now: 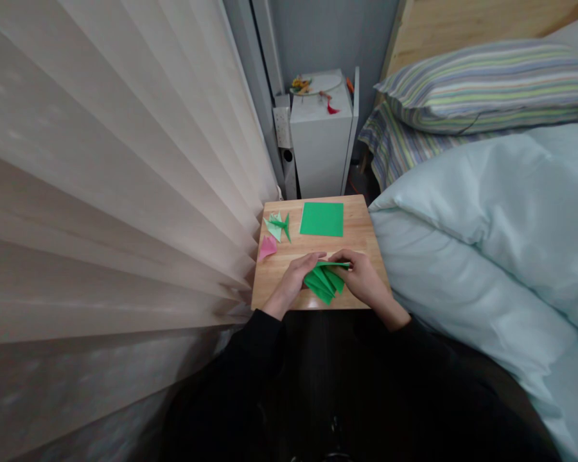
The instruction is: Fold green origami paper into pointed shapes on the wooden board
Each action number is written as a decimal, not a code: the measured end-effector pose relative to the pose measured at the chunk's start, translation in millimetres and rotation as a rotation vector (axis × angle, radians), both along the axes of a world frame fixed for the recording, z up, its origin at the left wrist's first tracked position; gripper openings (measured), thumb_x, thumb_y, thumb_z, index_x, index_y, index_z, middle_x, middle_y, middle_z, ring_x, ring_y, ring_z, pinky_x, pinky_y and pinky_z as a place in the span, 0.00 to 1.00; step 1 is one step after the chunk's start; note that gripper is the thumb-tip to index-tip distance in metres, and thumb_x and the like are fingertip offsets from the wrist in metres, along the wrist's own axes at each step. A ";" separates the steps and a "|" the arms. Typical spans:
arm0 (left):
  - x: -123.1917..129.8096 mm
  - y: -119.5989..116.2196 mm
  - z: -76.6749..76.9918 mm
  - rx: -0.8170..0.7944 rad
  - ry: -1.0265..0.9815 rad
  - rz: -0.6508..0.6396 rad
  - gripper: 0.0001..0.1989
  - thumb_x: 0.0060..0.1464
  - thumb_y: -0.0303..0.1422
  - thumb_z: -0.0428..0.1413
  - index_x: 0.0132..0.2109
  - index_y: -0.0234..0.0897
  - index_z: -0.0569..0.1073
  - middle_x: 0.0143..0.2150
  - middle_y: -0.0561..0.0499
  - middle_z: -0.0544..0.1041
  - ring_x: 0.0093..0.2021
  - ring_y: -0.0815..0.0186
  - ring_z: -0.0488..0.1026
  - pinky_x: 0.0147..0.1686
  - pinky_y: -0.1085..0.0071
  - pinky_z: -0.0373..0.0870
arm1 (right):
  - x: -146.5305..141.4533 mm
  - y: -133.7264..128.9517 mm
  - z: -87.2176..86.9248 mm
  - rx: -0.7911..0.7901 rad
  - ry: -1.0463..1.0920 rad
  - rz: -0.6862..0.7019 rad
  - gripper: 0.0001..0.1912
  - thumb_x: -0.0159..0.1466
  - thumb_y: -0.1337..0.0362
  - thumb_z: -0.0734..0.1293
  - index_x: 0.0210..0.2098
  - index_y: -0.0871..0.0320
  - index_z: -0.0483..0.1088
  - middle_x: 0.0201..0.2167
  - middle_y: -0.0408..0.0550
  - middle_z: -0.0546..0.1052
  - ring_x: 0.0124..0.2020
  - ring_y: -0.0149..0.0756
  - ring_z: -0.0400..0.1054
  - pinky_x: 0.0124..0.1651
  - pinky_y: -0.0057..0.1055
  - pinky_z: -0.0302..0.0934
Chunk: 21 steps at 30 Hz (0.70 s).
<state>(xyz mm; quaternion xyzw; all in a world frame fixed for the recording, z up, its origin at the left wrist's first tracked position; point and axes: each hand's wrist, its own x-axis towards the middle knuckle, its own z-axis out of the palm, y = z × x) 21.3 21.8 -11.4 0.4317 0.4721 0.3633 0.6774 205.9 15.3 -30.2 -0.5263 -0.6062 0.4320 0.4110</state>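
Between my hands, above the near edge of a small wooden table [289,295], is a green sheet of origami paper [325,282] with several pleat-like creases. My left hand [301,273] grips its left side, fingers closed along the upper edge. On the right, my right hand [361,276] pinches the paper's upper right edge. Some fingertips are hidden behind the paper. Farther back on the tabletop lies a flat green square of paper [322,219]. At the table's left sit folded paper pieces, one light and dark green [278,226] and one pink [268,248].
A pale curtain [149,192] hangs close along the table's left side. To the right is a bed with a light blue quilt [486,224] and a striped pillow [491,86]. Behind the table stands a white cabinet [320,154] with small colourful items on top.
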 end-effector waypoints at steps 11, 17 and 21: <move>-0.9 9.0 -10.6 0.116 0.162 0.003 0.17 0.44 0.22 0.57 0.41 0.38 0.84 0.45 0.49 0.86 0.53 0.53 0.79 0.60 0.56 0.71 | 13.7 7.7 1.1 -0.084 -0.016 -0.010 0.11 0.61 0.60 0.71 0.40 0.60 0.79 0.39 0.53 0.85 0.39 0.46 0.77 0.45 0.41 0.70; -5.9 8.0 -12.9 -0.122 -0.033 0.168 0.14 0.54 0.38 0.65 0.43 0.31 0.82 0.42 0.41 0.85 0.46 0.53 0.82 0.53 0.54 0.77 | 26.8 13.7 0.7 -0.347 0.233 0.136 0.20 0.51 0.60 0.77 0.43 0.56 0.78 0.43 0.50 0.85 0.42 0.46 0.79 0.48 0.44 0.74; -8.3 7.5 -10.6 -0.262 -0.178 0.203 0.11 0.57 0.35 0.64 0.45 0.34 0.81 0.44 0.41 0.85 0.50 0.52 0.82 0.54 0.53 0.78 | 30.8 15.2 -4.5 -0.410 0.283 0.071 0.18 0.50 0.61 0.78 0.38 0.55 0.75 0.36 0.48 0.85 0.37 0.42 0.79 0.44 0.39 0.74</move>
